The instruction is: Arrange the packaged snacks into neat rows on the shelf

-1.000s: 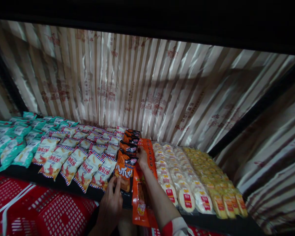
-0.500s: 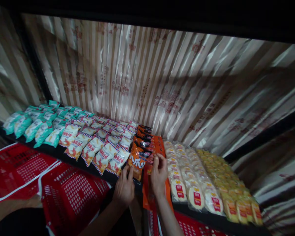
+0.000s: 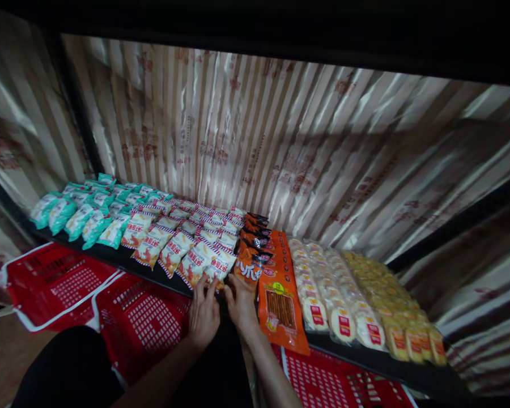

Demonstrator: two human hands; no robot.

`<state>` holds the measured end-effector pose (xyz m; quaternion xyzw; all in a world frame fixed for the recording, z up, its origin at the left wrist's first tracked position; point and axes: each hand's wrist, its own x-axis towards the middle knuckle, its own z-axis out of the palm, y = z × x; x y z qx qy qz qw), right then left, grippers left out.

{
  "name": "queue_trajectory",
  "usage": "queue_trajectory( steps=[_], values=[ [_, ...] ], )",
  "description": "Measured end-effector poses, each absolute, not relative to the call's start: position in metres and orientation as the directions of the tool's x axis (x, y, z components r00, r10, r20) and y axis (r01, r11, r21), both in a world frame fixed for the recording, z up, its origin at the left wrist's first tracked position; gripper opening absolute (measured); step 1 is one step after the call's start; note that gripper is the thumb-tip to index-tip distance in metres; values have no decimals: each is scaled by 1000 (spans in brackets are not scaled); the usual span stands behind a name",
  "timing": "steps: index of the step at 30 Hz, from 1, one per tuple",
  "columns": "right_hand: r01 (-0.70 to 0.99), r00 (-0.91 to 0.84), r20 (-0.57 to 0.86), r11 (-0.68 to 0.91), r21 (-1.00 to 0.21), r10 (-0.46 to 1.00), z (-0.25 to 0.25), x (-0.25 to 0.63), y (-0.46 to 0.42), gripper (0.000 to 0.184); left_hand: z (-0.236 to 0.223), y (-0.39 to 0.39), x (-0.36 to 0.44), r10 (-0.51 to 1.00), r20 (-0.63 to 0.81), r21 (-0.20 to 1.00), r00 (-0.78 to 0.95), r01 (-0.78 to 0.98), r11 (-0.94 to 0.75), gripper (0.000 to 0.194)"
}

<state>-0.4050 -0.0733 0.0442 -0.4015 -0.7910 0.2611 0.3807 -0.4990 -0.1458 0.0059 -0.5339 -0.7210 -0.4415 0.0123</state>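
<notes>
My left hand point(image 3: 204, 310) rests its outstretched fingertips on the lower edge of a white snack bag point(image 3: 219, 265) with a striped top, the front bag at the right end of its rows. Close beside it, my right hand point(image 3: 241, 303) has its fingers apart at the gap between that bag and an orange snack bag point(image 3: 247, 268). Its fingers cover the lower part of the orange bag. To the right of this hand, a large flat orange-red packet point(image 3: 280, 306) of brown sticks lies over the shelf's front edge, untouched.
Teal bags point(image 3: 96, 226) fill the left of the black shelf point(image 3: 153, 273). Round white packaged cakes point(image 3: 343, 328) and yellow packets point(image 3: 397, 340) line the right. Red baskets point(image 3: 142, 323) stand below the front edge. A striped curtain point(image 3: 221, 124) hangs behind.
My right hand has left the flat orange-red packet and moved left beside the white bag. My left hand has shifted from the orange bag to the white one. The packet now shows fully.
</notes>
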Motion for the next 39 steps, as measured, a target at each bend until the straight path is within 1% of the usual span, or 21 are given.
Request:
queue_trajectory(
  steps=[3, 7, 11, 15, 20, 23, 26, 29, 32, 39],
  values=[
    [513, -364, 428, 562, -649, 827, 37, -419, -74, 35, 5, -153, -520, 752, 494, 614, -436, 787, 52, 53],
    [622, -285, 416, 497, -605, 864, 30, -436, -73, 44, 1, -160, -542, 781, 491, 597, -386, 802, 21, 55],
    [678, -219, 379, 419, -604, 899, 26, -446, -70, 54, -1, -165, -557, 813, 467, 584, -348, 812, 13, 60],
    [678, -168, 404, 402, -615, 899, 20, -451, -67, 60, -2, -166, -565, 835, 436, 568, -335, 823, 33, 63],
    [675, -141, 448, 416, -609, 883, 21, -456, -63, 55, -1, -167, -574, 859, 440, 539, -260, 842, -21, 60],
    [684, -146, 486, 443, -580, 862, 24, -460, -57, 50, -2, -165, -581, 862, 455, 535, -223, 842, -65, 58],
    [727, -136, 485, 420, -544, 864, 23, -463, -51, 47, -4, -160, -588, 872, 459, 518, -168, 848, -109, 55],
    [760, -126, 478, 394, -516, 870, 19, -465, -49, 45, -9, -155, -595, 881, 457, 501, -122, 854, -142, 57],
    [765, -123, 506, 406, -499, 854, 16, -465, -50, 44, -13, -151, -603, 885, 459, 483, -78, 858, -174, 58],
    [759, -94, 532, 406, -509, 841, 16, -470, -61, 41, -15, -145, -612, 893, 448, 411, -38, 896, -168, 54]
  ],
)
